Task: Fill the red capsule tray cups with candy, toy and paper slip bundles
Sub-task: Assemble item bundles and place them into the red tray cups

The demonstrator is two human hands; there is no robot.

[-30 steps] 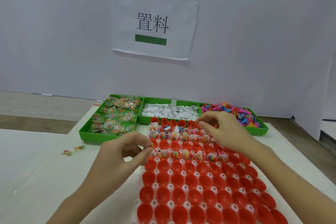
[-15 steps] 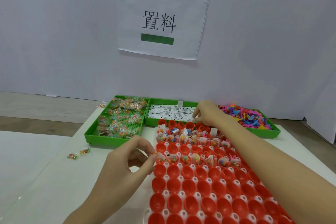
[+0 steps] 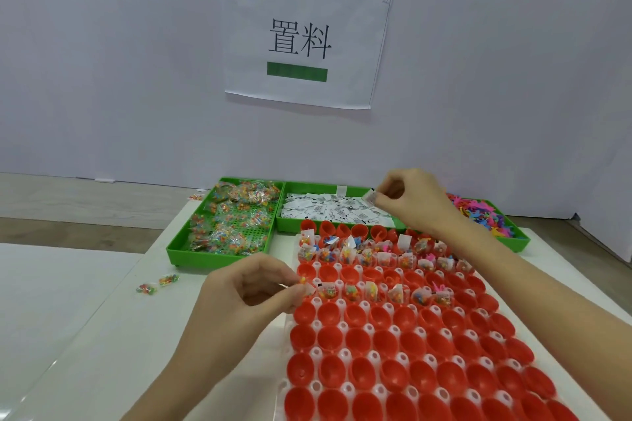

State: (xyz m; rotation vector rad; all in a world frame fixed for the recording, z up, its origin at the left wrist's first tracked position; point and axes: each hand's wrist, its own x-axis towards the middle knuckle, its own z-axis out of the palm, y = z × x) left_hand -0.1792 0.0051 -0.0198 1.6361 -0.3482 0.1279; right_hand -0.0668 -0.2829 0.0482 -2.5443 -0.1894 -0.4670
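The red capsule tray (image 3: 393, 345) lies in front of me, its far rows holding candy, toy and paper bundles, its near cups bare. My left hand (image 3: 246, 294) hovers at the tray's left edge and pinches a small candy bag with a paper slip (image 3: 306, 285). My right hand (image 3: 413, 202) is raised over the middle green bin of white paper slips (image 3: 328, 210) and pinches one paper slip (image 3: 371, 196). A green bin of candy bags (image 3: 232, 219) stands at the left, and a green bin of coloured toys (image 3: 485, 215) at the right, partly hidden by my right arm.
Two loose candy bags (image 3: 157, 284) lie on the white table left of the tray. A white wall with a printed paper sign (image 3: 301, 41) stands right behind the bins. The table's left edge (image 3: 85, 335) runs diagonally beside a lower white surface.
My right hand moved from the tray's far row up to the paper slip bin and lifted a slip. My left hand stayed at the tray's left edge with its bundle.
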